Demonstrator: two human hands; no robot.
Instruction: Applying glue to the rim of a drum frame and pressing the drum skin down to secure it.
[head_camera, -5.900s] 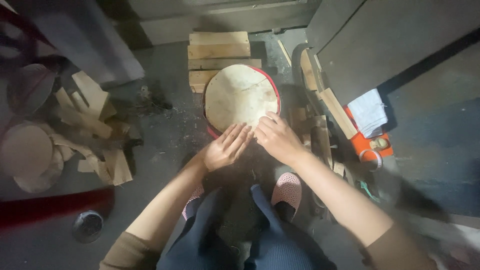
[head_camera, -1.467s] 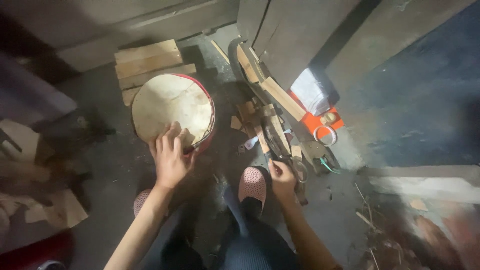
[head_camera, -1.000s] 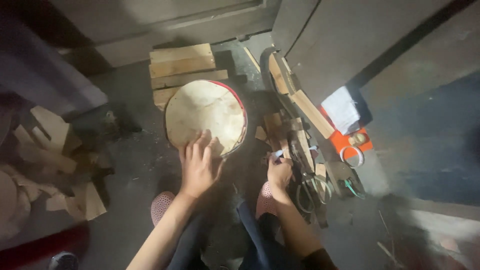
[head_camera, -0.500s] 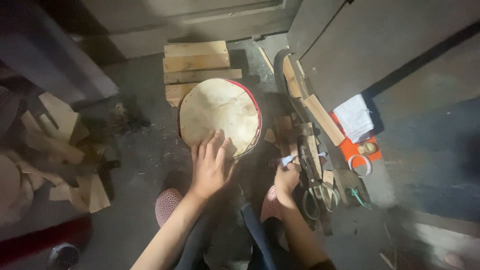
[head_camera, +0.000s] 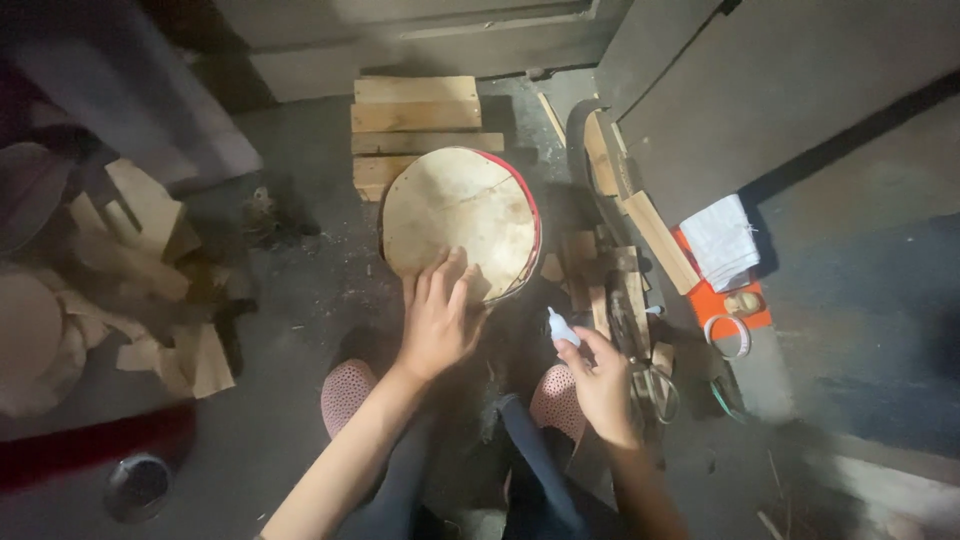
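A round drum with a pale skin head and a red rim stands tilted on the floor in front of me. My left hand lies flat on its near edge, fingers spread. My right hand is to the right of the drum, below its rim, and holds a small white bottle with its tip pointing up. My knees and pink shoes show below both hands.
Wooden planks lie behind the drum. Wood offcuts are piled at the left. Scissors and wood strips lie at the right, beside an orange box, a white cloth and a tape roll. A metal cup stands lower left.
My right hand left the drum, reached to the tools at the right and came back holding the small white bottle. My left hand stayed on the drum's near edge.
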